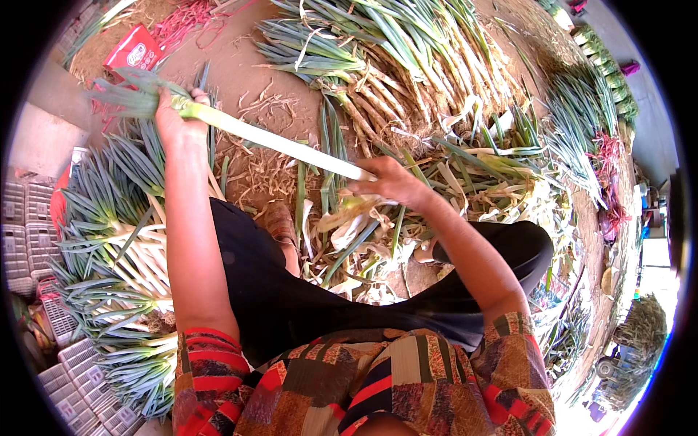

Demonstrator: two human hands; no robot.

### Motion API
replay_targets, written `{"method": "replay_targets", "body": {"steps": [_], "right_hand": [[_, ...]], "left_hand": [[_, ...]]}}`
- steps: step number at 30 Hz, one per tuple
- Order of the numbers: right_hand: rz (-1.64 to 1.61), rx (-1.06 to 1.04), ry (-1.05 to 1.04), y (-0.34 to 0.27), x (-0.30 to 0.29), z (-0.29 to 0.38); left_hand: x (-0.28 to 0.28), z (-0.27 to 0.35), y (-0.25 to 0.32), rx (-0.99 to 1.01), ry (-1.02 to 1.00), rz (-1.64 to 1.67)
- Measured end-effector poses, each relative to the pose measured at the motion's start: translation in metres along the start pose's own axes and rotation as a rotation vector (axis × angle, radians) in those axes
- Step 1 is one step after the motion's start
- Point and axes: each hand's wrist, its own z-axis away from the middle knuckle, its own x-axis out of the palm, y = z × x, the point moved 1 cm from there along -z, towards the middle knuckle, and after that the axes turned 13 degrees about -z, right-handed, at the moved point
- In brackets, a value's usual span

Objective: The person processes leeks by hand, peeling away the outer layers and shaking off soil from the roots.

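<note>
A long white-stemmed leek or large green onion (283,147) stretches slantwise between my two hands. My left hand (182,117) grips it just below the green leaves, which look blurred. At the root end, my right hand (390,182) has its fingers around the white stem's tip. Pale, loose peelings hang just under the right hand. Stripped leaves and husks (354,234) cover the ground between my legs. To my left lies a pile of clean white stalks (136,256) with green tops.
Unpeeled stalks with brown roots (403,82) lie ahead. A red printed bag (132,50) and pink ties (182,22) are at the upper left. Grey plastic crates (90,376) stand at the far left. More bundles (581,120) lie to the right; a loaded cart (635,349) is beyond.
</note>
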Motion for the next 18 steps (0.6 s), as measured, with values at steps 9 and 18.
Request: {"method": "replay_targets", "body": {"steps": [9,18], "right_hand": [[-0.291,0.149,0.018,0.007,0.023,0.016],[0.430,0.180,0.632,0.116,-0.061,0.022]], "left_hand": [[0.003,0.007,-0.013,-0.013,-0.098,-0.058],[0.014,0.046,-0.019,0.029,-0.138,-0.055]]}}
